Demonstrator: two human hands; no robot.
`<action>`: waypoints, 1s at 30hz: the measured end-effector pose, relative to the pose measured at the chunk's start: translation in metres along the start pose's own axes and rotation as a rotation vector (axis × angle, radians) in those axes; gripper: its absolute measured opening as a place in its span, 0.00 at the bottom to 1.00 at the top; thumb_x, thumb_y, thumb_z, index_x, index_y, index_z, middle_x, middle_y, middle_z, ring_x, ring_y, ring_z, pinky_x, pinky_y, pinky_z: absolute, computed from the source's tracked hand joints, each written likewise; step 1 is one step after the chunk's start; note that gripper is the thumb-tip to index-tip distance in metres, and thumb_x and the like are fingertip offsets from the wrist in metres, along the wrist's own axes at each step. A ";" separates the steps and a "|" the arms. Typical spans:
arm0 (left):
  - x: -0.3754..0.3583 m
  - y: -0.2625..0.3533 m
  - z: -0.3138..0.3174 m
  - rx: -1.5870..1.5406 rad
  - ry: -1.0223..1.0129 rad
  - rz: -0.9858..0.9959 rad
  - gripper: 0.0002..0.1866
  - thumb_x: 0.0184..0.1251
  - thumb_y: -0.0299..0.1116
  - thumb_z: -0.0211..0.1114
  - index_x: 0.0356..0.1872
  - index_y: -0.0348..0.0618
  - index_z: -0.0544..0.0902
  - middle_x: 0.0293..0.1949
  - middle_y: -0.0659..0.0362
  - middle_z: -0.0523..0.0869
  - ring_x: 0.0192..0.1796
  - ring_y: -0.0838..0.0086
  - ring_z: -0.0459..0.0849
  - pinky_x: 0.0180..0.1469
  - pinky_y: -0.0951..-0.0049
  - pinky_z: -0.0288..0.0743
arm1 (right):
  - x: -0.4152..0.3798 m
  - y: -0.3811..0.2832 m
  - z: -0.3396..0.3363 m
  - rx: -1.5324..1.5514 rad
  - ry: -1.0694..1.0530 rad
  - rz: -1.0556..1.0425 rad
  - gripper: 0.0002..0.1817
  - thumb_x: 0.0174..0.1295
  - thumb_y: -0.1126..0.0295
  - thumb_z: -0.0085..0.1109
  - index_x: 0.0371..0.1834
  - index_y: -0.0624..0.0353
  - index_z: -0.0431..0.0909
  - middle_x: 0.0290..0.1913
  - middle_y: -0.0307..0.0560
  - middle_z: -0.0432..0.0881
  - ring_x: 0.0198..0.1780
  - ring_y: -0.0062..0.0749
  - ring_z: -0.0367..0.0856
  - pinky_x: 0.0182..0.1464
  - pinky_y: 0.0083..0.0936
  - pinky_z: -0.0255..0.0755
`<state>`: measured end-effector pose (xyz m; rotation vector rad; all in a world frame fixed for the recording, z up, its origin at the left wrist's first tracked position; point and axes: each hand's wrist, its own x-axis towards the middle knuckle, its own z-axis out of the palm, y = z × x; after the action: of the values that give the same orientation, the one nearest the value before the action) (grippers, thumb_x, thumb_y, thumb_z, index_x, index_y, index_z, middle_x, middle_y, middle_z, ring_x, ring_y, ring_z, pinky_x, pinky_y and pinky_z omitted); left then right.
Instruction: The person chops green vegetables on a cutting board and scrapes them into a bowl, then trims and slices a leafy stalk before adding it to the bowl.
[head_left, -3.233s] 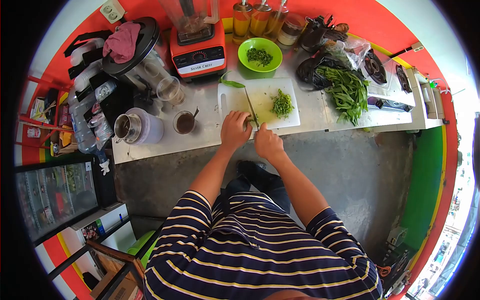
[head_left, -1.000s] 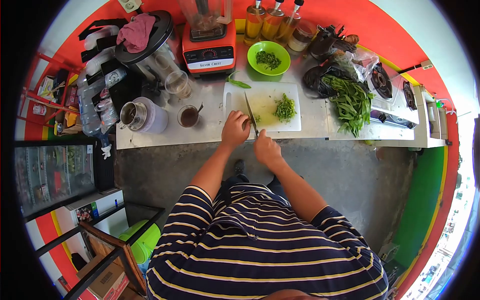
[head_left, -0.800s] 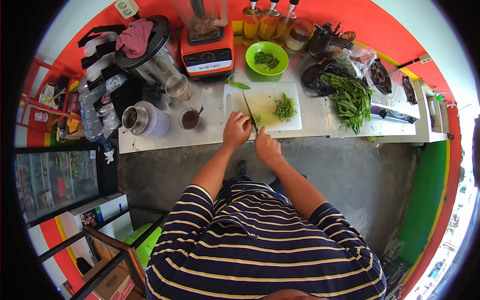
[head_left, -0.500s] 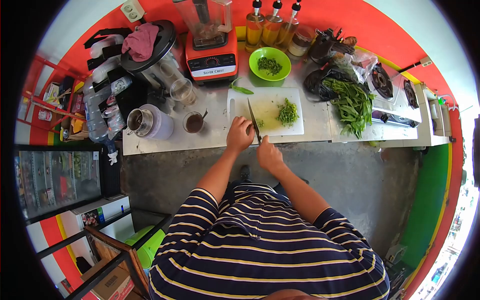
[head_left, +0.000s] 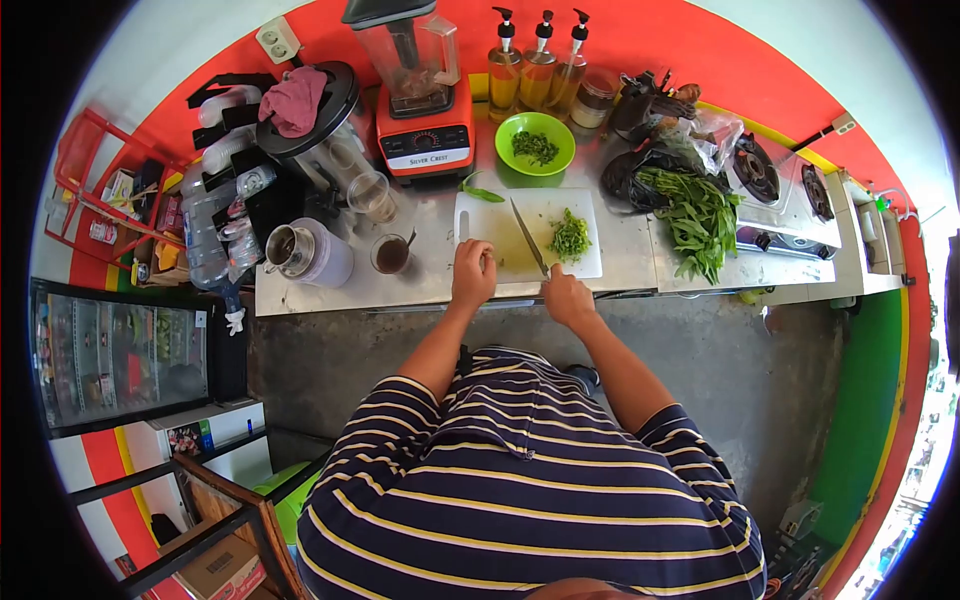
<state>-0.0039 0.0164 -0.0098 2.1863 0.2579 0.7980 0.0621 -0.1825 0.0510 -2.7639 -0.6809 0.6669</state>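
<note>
My right hand (head_left: pixel 568 297) grips the handle of a kitchen knife (head_left: pixel 528 236), its blade slanting up and left over the white cutting board (head_left: pixel 584 208). A small heap of chopped greens (head_left: pixel 570 236) lies on the board just right of the blade. At the board's lower left corner is my left hand (head_left: pixel 474 273), fingers curled together; whatever may be in them is hidden. Beyond the board, a lime-green bowl (head_left: pixel 536 170) holds more chopped greens. One loose green leaf (head_left: pixel 482 190) rests across the board's top left edge.
Left of the board stand a glass of dark liquid (head_left: pixel 390 254), a metal-topped jug (head_left: pixel 312 255) and a red blender (head_left: pixel 426 133). Pump bottles (head_left: pixel 537 78) line the wall. Leafy greens (head_left: pixel 692 222) spill from a black bag (head_left: pixel 632 178), with a gas stove (head_left: pixel 785 215) further right.
The knife has moved right, from beside my left hand to close by the chopped heap. My left hand has drawn slightly away from the blade. The camera view has shifted a little.
</note>
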 end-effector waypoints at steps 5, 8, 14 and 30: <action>0.009 -0.007 -0.006 -0.190 0.103 -0.178 0.03 0.67 0.21 0.59 0.39 0.37 0.78 0.31 0.57 0.79 0.31 0.71 0.76 0.37 0.70 0.72 | -0.009 0.011 -0.023 0.034 -0.038 -0.186 0.18 0.71 0.56 0.55 0.52 0.58 0.71 0.42 0.66 0.86 0.46 0.66 0.85 0.49 0.56 0.78; 0.008 -0.019 -0.006 -0.259 0.134 -0.335 0.02 0.67 0.20 0.58 0.38 0.37 0.77 0.26 0.61 0.75 0.29 0.77 0.74 0.36 0.74 0.71 | -0.011 0.010 -0.022 0.074 -0.093 -0.288 0.16 0.69 0.56 0.59 0.51 0.55 0.74 0.41 0.64 0.86 0.45 0.65 0.85 0.48 0.57 0.77; 0.012 -0.019 -0.008 -0.244 0.137 -0.320 0.01 0.67 0.20 0.57 0.37 0.36 0.76 0.28 0.57 0.79 0.30 0.73 0.77 0.38 0.71 0.73 | -0.004 0.029 -0.019 0.100 -0.074 -0.284 0.15 0.69 0.57 0.59 0.49 0.56 0.77 0.39 0.63 0.86 0.45 0.64 0.84 0.47 0.55 0.77; 0.004 -0.015 -0.016 -0.241 0.213 -0.317 0.03 0.68 0.19 0.54 0.34 0.37 0.72 0.24 0.56 0.73 0.26 0.72 0.73 0.32 0.69 0.69 | -0.013 0.040 -0.019 0.211 -0.089 -0.312 0.16 0.65 0.57 0.65 0.50 0.54 0.83 0.39 0.60 0.87 0.44 0.60 0.85 0.47 0.49 0.77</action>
<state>-0.0098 0.0372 -0.0110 1.7797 0.5690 0.8329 0.0763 -0.2251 0.0607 -2.3794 -0.9732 0.7476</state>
